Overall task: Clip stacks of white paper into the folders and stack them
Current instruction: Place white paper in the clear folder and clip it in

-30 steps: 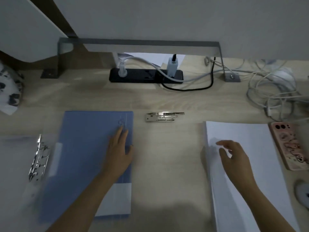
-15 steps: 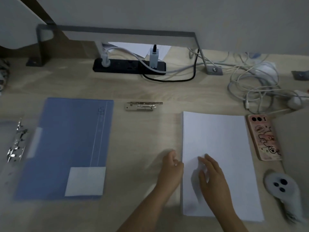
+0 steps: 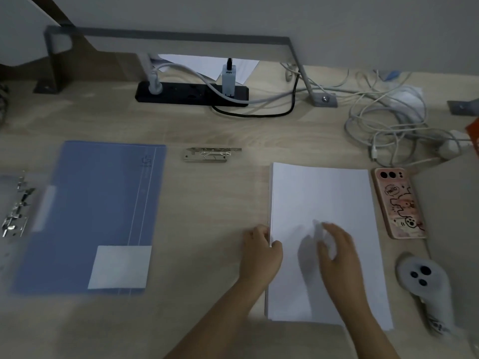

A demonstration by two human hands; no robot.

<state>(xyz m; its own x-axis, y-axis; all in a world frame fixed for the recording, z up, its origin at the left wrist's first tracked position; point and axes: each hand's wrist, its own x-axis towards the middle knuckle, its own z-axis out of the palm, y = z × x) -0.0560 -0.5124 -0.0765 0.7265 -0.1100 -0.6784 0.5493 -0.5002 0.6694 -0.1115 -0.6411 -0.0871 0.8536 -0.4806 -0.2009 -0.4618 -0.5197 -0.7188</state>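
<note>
A stack of white paper [image 3: 321, 193] lies on the desk right of centre. My left hand [image 3: 260, 252] is at the stack's left edge, thumb on top and fingers curled against the side, pinching it. My right hand [image 3: 337, 251] rests on top of the sheets with relaxed, motion-blurred fingers. A closed blue folder [image 3: 90, 216] with a white label lies at the left, away from both hands. A loose metal clip [image 3: 211, 154] sits between folder and paper, further back. At the far left, a clear folder's metal clip mechanism [image 3: 15, 211] shows.
A phone in a pink case [image 3: 399, 203] lies just right of the paper, with a white controller [image 3: 422, 281] nearer me. A black power strip [image 3: 191, 94] and tangled white cables [image 3: 388, 120] fill the back of the desk under a grey metal frame.
My left hand left the blue folder and moved right to the paper stack's left edge. My right hand slid nearer along the top sheet. The view shifted right.
</note>
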